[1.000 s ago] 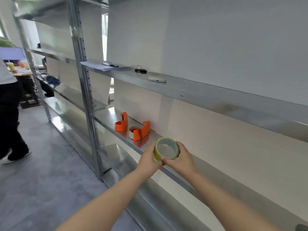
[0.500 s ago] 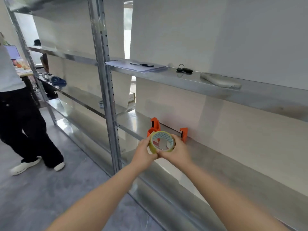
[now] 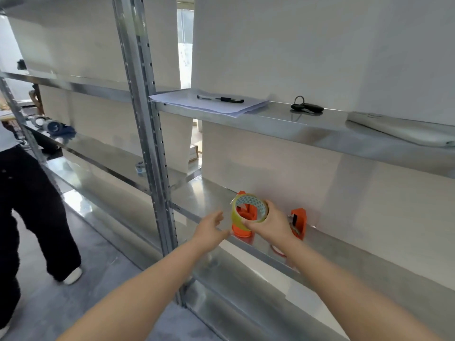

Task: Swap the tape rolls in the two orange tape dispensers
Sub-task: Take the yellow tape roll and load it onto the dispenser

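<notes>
Yellow tape roll [image 3: 248, 212] in right hand [image 3: 273, 223], above shelf edge [image 3: 197, 219].

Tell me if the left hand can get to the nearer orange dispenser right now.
Probably yes: the left hand is open and empty beside the orange dispenser, nothing between them; the right hand holds the tape roll above it.

We see bright, even daylight from window gap [image 3: 185, 43] behind shelving. Glare on metal shelf [image 3: 204, 190] w/ soft reflections. Wide-angle bends upright [image 3: 145, 134]; slight motion blur on forearms, edges soft.
</notes>
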Demonstrator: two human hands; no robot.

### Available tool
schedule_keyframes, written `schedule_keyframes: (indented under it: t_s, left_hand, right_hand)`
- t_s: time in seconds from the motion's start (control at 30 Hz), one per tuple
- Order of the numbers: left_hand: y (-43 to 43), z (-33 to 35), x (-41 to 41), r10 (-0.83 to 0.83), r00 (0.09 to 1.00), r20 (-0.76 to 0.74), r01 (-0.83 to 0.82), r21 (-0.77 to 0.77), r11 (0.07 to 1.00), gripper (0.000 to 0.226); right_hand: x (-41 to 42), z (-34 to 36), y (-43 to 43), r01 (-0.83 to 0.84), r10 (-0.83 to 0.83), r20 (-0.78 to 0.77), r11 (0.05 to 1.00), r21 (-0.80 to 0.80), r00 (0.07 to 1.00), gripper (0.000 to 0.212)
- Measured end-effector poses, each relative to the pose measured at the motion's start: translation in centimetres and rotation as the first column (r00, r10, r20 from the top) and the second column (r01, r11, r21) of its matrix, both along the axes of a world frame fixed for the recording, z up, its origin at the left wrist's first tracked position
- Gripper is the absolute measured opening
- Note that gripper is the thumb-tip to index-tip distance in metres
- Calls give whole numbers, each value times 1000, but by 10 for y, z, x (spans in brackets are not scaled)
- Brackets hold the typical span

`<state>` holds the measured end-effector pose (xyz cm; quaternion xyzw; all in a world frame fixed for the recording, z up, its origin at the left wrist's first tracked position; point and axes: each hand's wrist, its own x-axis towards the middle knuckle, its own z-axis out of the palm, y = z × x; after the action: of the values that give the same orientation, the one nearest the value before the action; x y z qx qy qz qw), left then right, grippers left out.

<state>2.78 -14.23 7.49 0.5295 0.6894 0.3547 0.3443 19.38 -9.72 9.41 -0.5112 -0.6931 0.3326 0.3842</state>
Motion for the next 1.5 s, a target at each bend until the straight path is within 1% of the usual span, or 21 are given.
schedule_keyframes:
  t_s: [0.1, 0.2, 0.27, 0.33, 0.37, 0.4, 0.47, 0.53, 0.57, 0.63, 0.7, 0.73, 0.77, 0.83, 1.07, 1.17, 1.23, 1.33, 1.4, 1.43, 1.5]
  left_hand:
    - [27, -8, -15, -61, 998, -24, 59, -95, 994, 56]
    - [48, -24, -22, -68, 995, 69, 82, -224, 971, 49]
    - [58, -42, -20, 12, 984, 179, 42, -291, 956, 42]
    - [68, -57, -13, 103, 943, 317, 10, -336, 942, 25]
    - [78, -64, -10, 150, 917, 370, -13, -347, 938, 18]
    - [89, -71, -8, 196, 884, 425, -33, -361, 932, 15]
    - [111, -81, -7, 274, 807, 524, -47, -405, 913, 7]
    - [129, -86, -9, 289, 801, 524, -18, -461, 887, 19]
    - [136, -87, -11, 296, 809, 509, -14, -486, 874, 27]
    - [149, -87, -12, 280, 831, 480, 7, -512, 859, 34]
    - [154, -83, -8, 261, 870, 419, 2, -531, 847, 38]
    - [157, -82, -5, 233, 882, 411, 27, -536, 844, 38]
    - [158, -80, -2, 210, 867, 452, 75, -534, 842, 38]
    - [162, -80, 2, 216, 800, 560, 148, -532, 834, 40]
    - [167, -72, -8, 227, 784, 578, 209, -589, 780, 40]
    - [164, -67, -12, 228, 747, 624, 268, -596, 757, 42]
    - [170, -66, -13, 213, 681, 701, 286, -522, 803, 42]
    - [176, -53, -14, 165, 587, 792, 300, -403, 865, 39]
    - [177, -44, -13, 144, 564, 813, 289, -357, 888, 34]
    - [177, -40, -16, 131, 561, 817, 280, -336, 899, 28]
    - [178, -30, -24, 87, 563, 822, 290, -296, 910, 12]
  right_hand:
    - [-11, 2, 25, 32, -33, 19, 999, 15, 999, 51]
    - [-18, -1, 39, 67, -66, 29, 998, -11, 997, 52]
    - [-22, -6, 47, 124, -123, 17, 990, -61, 992, 54]
    - [-27, -13, 57, 202, -203, 1, 972, -123, 979, 58]
    - [-28, -16, 61, 239, -246, -23, 958, -160, 969, 57]
    - [-30, -20, 66, 270, -286, -56, 942, -202, 957, 51]
    - [-33, -28, 76, 304, -348, -130, 913, -274, 929, 30]
    - [-36, -34, 86, 318, -401, -199, 882, -349, 894, 16]
    - [-38, -36, 91, 322, -427, -239, 868, -378, 872, 16]
    - [-42, -41, 101, 322, -492, -309, 825, -465, 814, 14]
    - [-45, -47, 104, 268, -531, -344, 768, -581, 775, 12]
    - [-46, -52, 106, 250, -534, -345, 754, -608, 772, 12]
    - [-48, -56, 105, 247, -532, -335, 749, -615, 778, 15]
    - [-51, -60, 105, 271, -536, -301, 743, -612, 789, 20]
    - [-52, -61, 103, 300, -566, -306, 735, -609, 765, 22]
    - [-46, -60, 103, 299, -600, -329, 712, -635, 730, 39]
    - [-42, -59, 100, 250, -610, -399, 711, -657, 684, 40]
    - [-43, -61, 96, 217, -592, -464, 740, -637, 659, 29]
    - [-44, -58, 96, 244, -570, -458, 768, -592, 683, 23]
    - [-43, -54, 96, 254, -556, -444, 779, -573, 703, 25]
    - [-39, -46, 96, 275, -527, -393, 796, -540, 754, 39]
